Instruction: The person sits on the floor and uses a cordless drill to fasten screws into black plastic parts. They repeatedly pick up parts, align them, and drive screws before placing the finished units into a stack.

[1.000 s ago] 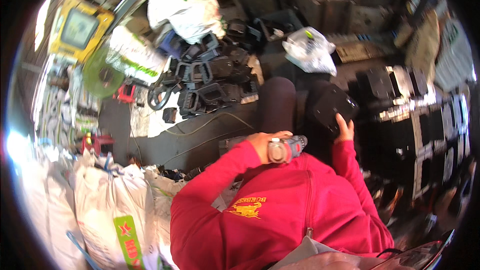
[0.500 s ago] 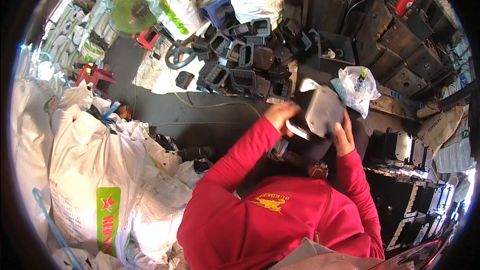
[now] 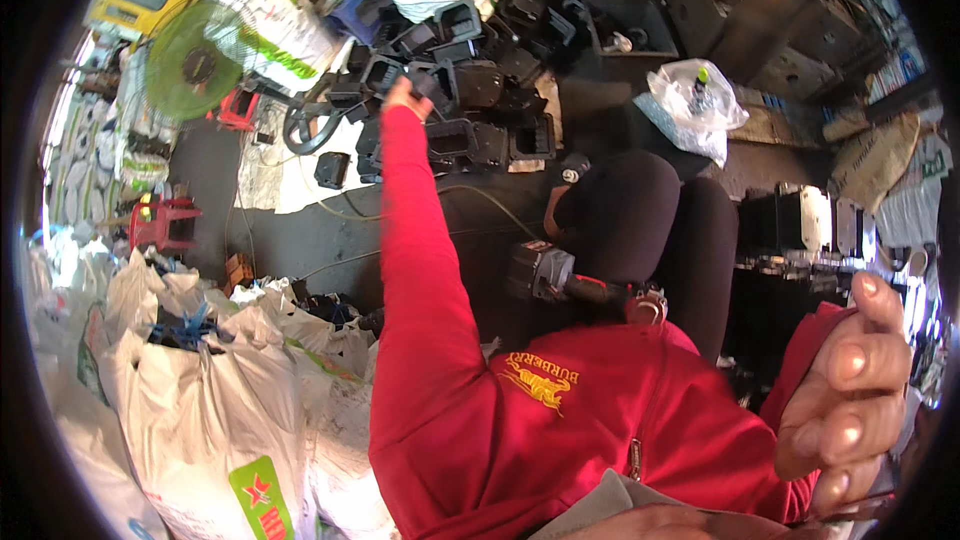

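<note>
My left arm stretches far forward, and my left hand (image 3: 408, 98) closes on a black plastic housing (image 3: 428, 88) in a heap of similar pieces. Its fingertips are partly lost against the dark parts. My right hand (image 3: 845, 400) is raised close at the right, fingers loosely curled and apart, with nothing visible in it. Beside my thighs a cordless power tool (image 3: 543, 270) lies with its grey and black battery end toward the left. Below and left of my left hand, one small black part (image 3: 331, 170) rests apart on a pale sheet (image 3: 285, 175).
Stacked black parts with metal plates (image 3: 800, 220) stand at my right. Farther off are a clear plastic bag (image 3: 697, 105) and a dark bin (image 3: 640, 35). White sacks (image 3: 210, 410) crowd the left, near a red stool (image 3: 165, 220) and green fan (image 3: 195, 60). A cable (image 3: 480, 192) crosses the floor.
The pale plate-like part between my hands is gone from there. My left hand has reached forward to the black housings; my right has drawn back to the right. The view has shifted.
</note>
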{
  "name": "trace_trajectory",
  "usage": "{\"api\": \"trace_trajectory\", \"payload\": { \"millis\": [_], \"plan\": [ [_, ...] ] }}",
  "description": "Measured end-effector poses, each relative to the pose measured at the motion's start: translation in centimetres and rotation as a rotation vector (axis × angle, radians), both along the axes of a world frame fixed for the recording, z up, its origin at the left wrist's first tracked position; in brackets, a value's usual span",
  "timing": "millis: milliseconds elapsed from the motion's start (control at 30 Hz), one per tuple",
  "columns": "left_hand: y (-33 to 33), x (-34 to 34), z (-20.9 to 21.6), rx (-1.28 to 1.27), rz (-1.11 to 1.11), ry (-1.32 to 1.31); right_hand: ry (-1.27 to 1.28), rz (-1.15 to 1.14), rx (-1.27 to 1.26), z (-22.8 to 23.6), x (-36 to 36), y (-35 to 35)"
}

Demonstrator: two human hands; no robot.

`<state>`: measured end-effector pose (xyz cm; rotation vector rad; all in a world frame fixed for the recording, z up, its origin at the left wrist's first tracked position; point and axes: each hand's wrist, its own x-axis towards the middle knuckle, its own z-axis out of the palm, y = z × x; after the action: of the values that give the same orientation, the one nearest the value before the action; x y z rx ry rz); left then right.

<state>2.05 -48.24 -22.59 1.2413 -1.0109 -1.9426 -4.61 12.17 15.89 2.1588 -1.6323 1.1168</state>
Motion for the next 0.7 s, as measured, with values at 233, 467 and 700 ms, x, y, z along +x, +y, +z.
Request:
{"api": "trace_trajectory", "payload": {
  "millis": [233, 467, 700],
  "plan": [
    [5.7, -3.0, 6.7, -0.210, -0.202, 0.181, -0.070, -0.158, -0.043, 0.1, 0.1, 0.1],
    [25.6, -0.6, 6.4, -0.108, -1.104, -0.017, 0.213, -1.248, 0.015, -4.4, -6.2, 12.1],
    [33.1, 1.9, 9.8, -0.930, -1.341, -0.243, 0.187, -1.907, 0.268, -8.7, -8.3, 30.1]
  ]
}}
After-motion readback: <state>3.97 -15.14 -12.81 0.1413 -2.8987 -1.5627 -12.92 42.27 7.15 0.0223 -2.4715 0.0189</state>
